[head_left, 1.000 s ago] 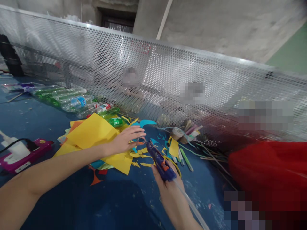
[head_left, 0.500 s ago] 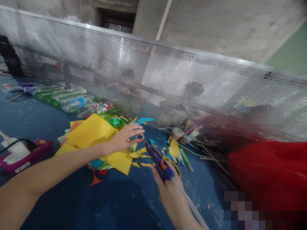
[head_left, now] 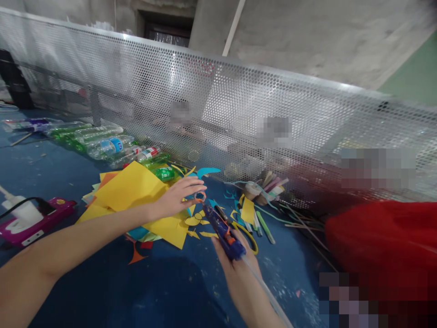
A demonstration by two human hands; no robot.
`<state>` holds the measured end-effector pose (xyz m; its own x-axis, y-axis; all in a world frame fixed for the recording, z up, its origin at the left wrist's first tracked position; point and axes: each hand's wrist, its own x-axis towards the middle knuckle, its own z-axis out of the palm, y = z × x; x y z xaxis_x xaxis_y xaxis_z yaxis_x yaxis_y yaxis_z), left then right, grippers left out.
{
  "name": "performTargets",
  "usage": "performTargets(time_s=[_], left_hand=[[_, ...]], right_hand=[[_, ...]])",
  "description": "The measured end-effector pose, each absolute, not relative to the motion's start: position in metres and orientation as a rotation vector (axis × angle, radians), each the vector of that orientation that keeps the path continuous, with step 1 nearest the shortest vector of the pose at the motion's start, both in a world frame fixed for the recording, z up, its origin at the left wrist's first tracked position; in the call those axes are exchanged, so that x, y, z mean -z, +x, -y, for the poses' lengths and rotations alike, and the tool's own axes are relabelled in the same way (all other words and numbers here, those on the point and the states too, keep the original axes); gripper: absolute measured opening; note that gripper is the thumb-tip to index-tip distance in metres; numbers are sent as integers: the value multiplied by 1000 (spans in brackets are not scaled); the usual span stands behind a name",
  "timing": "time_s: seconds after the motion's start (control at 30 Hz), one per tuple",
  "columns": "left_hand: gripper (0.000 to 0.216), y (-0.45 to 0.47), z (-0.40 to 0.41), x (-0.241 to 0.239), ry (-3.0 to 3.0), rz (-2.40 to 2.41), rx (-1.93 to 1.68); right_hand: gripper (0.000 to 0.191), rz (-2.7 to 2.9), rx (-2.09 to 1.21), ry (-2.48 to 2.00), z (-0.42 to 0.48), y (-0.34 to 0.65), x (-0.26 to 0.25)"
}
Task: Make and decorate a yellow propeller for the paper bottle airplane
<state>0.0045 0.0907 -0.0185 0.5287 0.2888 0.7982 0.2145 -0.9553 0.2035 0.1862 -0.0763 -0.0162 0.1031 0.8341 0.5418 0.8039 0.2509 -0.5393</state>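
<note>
My left hand (head_left: 177,195) is closed in a pinch on a small pale ring (head_left: 200,196), which looks partly see-through. My right hand (head_left: 241,266) is wrapped round a dark blue glue gun (head_left: 221,231) with an orange trigger. A long, clear glue stick (head_left: 268,291) runs out of the gun's back end. The gun's nozzle points at the ring, very close to it; whether they touch I cannot tell. Scissors (head_left: 254,246) with a yellow handle lie beyond my right hand. Yellow paper sheets (head_left: 131,184) are piled beneath my left forearm, with yellow paper scraps (head_left: 208,235) nearby.
Plastic bottles (head_left: 111,146) lie in a row at the back left. A purple power strip (head_left: 37,228) sits at the left. Behind stands a perforated metal screen (head_left: 225,100), people beyond it. Rolled paper and sticks (head_left: 273,187) lie at its foot. A red sleeve (head_left: 385,241) shows at right.
The glue gun in my right hand has shifted slightly left and up, its nozzle now nearer the ring. My left hand has hardly moved.
</note>
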Motion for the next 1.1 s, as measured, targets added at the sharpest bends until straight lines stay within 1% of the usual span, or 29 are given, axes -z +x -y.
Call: performTargets(time_s=[0.23, 0.63, 0.87, 1.1], left_hand=[[34, 5, -88, 19, 2710, -431, -1377], [34, 6, -84, 19, 2740, -355, -1332], [35, 6, -88, 21, 2746, -407, -1316], [38, 0, -100, 25, 2814, -507, -1228]], right_hand=[[23, 1702, -97, -1509, 73, 188, 20], [21, 1717, -9, -1499, 75, 186, 15], [26, 1715, -6, -1504, 73, 187, 23], [42, 1595, -74, -1643, 80, 197, -11]])
